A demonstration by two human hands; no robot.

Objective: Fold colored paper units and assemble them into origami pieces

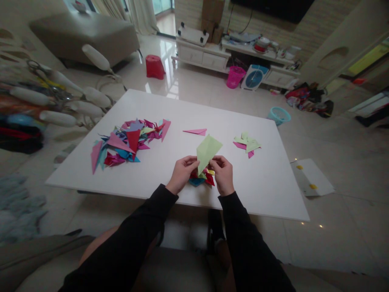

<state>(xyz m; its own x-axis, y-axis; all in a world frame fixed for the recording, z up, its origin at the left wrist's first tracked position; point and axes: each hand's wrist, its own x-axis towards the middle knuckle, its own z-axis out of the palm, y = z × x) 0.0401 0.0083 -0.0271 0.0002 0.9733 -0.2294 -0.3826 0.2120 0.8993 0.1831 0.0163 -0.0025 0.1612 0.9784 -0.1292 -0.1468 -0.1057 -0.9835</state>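
Between my two hands a pale green sheet of folded paper (208, 150), kite-shaped, is held up above the table. My left hand (184, 170) pinches its lower left edge, and my right hand (223, 172) pinches it at the lower right. Directly below and behind it lies a small heap of folded papers (197, 181) in red, blue and yellow, partly hidden by the sheet and my fingers. Just beyond the sheet rests a narrow pink folded paper (196, 132). Off to the right is a small cluster of green and pink folded papers (251, 144).
A large pile of colourful folded papers (121, 142) covers the left part of the white table (164, 178). Past the table stand a red stool (154, 67), a pink bin (235, 77) and a blue-and-white fan (254, 77). A teal basket (278, 115) is by the right corner.
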